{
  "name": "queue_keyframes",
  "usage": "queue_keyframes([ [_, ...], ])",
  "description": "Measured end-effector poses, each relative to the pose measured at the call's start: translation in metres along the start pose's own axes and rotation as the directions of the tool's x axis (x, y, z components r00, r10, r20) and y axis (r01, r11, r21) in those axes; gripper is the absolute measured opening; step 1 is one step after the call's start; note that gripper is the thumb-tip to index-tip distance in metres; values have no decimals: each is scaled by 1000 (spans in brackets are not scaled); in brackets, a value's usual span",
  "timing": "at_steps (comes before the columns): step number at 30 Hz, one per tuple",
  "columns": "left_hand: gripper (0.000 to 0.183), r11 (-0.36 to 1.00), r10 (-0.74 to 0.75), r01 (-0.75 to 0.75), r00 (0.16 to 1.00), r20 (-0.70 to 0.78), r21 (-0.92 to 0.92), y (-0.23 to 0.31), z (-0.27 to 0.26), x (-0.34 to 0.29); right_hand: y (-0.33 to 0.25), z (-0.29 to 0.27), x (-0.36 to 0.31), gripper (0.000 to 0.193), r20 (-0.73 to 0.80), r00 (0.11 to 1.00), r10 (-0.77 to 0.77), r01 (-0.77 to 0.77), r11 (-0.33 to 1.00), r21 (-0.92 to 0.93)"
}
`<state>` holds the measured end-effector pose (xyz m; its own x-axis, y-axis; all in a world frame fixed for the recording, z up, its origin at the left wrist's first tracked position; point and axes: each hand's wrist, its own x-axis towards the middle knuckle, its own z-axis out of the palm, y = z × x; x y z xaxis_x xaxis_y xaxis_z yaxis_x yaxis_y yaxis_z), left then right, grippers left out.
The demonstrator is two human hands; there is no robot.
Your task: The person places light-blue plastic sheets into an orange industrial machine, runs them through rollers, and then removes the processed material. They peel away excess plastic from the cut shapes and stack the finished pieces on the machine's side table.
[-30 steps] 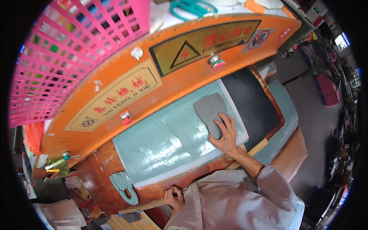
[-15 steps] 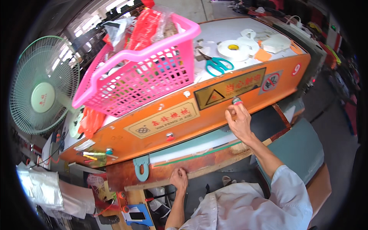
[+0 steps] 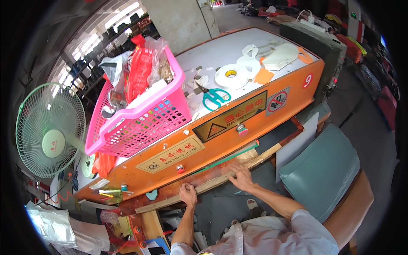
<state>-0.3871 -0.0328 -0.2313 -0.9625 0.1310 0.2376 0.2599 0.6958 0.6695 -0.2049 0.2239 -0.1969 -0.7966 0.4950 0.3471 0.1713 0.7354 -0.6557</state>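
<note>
A long reddish-brown wooden board (image 3: 172,196) with a pale front edge lies in the low gap under the orange machine front (image 3: 293,100). My left hand (image 3: 188,194) is closed at the board's front edge, fingers curled. Farther right, my right hand (image 3: 241,176) grips the same edge, its fingertips slightly blurred. On the board, a green strip (image 3: 229,156) runs along the machine's lower lip. A teal loop-shaped piece (image 3: 152,194) shows only in part, the rest hidden under the machine. Above my right hand is a red-capped knob (image 3: 242,130).
On the machine top stand a pink basket (image 3: 148,127) of bags, teal-handled scissors (image 3: 216,99) and a white tape roll (image 3: 231,76). A fan (image 3: 53,142) stands at left. Green-grey sheets (image 3: 323,170) lie at right. A second red knob (image 3: 180,169) juts from the front.
My right hand has come down from the red-capped knob to the board's edge. The board has slid farther under the machine, covering most of the teal loop. The view has shifted.
</note>
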Motion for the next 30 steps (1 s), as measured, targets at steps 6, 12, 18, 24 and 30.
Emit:
queue_keyframes([
  [6, 13, 996, 44, -41, 999, 32, -85, -24, -21, -25, -14, 19, -41, 36, 43, 999, 25, -25, 1000, -2],
  [12, 15, 961, 37, 7, 987, 158, -275, -63, -29, -39, -24, 46, -55, 37, 119, 969, 217, -209, 975, -74],
  [18, 12, 970, 129, -89, 977, 168, -225, -108, -56, -109, -41, 71, -140, 33, -1, 988, 154, -153, 983, -96],
  [24, 24, 913, -61, 208, 919, 388, -350, -103, -105, -163, -73, 50, -178, 19, -141, 919, 367, -336, 920, 200],
  [30, 47, 821, 571, -497, 721, 391, -282, -69, -88, -136, -39, 16, -144, 68, -86, 989, 123, -144, 941, -306],
])
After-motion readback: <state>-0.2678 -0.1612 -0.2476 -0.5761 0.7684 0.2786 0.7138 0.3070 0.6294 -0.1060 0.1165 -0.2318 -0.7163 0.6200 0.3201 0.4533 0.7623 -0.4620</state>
